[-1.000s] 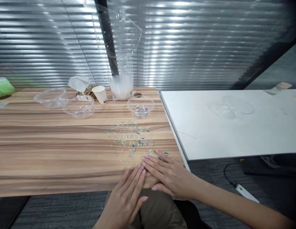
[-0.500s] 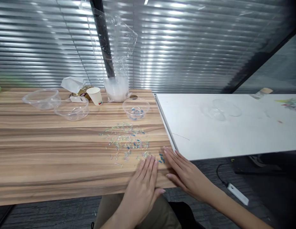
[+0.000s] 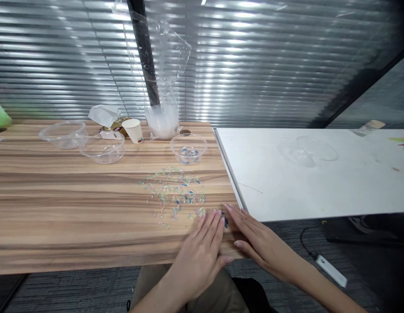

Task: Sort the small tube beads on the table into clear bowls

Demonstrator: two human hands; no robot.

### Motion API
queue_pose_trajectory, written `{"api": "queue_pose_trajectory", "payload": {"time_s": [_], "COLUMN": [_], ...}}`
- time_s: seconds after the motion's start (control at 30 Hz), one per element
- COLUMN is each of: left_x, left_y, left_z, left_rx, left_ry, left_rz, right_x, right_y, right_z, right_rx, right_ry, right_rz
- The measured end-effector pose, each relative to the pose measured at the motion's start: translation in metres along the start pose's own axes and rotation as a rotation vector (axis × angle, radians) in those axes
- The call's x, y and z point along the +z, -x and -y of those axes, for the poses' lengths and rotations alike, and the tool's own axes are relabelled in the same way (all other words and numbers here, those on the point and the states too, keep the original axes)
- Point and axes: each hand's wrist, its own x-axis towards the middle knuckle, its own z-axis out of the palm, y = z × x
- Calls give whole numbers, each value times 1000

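My left hand (image 3: pixel 202 250) lies flat near the front edge of the wooden table (image 3: pixel 74 217), fingers stretched out and open. My right hand (image 3: pixel 257 237) rests opposite it at the table's right corner, also open with fingers extended. Between the two sets of fingertips sits a small group of dark blue bits (image 3: pixel 226 222), partly covered by the left fingers. Beyond the left hand spreads a loose scatter of thin, short coloured pieces (image 3: pixel 176 191), mostly pale green, yellow and clear, with blue ones among them. A clear plastic bowl (image 3: pixel 189 148) behind the scatter holds several blue bits.
Two clear bowls (image 3: pixel 106 152) stand at the back left, near a paper cup (image 3: pixel 133 131) and a tissue pack (image 3: pixel 106 116). A plastic bag with clear cups (image 3: pixel 162 121) stands against the blinds. The white table (image 3: pixel 286 187) adjoins at right, holding clear lids (image 3: pixel 301 156).
My left hand has slid right, closer to the blue bits and my right hand. The blue bits are now bunched tighter and more covered. The view has shifted slightly left.
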Motion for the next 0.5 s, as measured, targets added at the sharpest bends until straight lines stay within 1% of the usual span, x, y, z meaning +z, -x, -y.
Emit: {"api": "queue_pose_trajectory", "payload": {"time_s": [0.13, 0.23, 0.3, 0.4, 0.5], "left_x": [-5, -7, -7, -6, -5], "left_y": [14, 30, 41, 50, 51], "left_z": [24, 43, 53, 60, 60], "left_rx": [-38, -128, -191, -235, -223], "left_ry": [-69, -100, -107, -88, -72], "left_rz": [-26, -105, -140, -136, -120], "right_x": [0, 8, 14, 23, 29], "right_y": [-14, -28, -35, -44, -51], "right_z": [7, 17, 27, 41, 51], "right_rx": [-74, -133, -157, -190, -229], "right_ry": [30, 80, 126, 184, 206], "right_rz": [1, 11, 7, 0, -29]}}
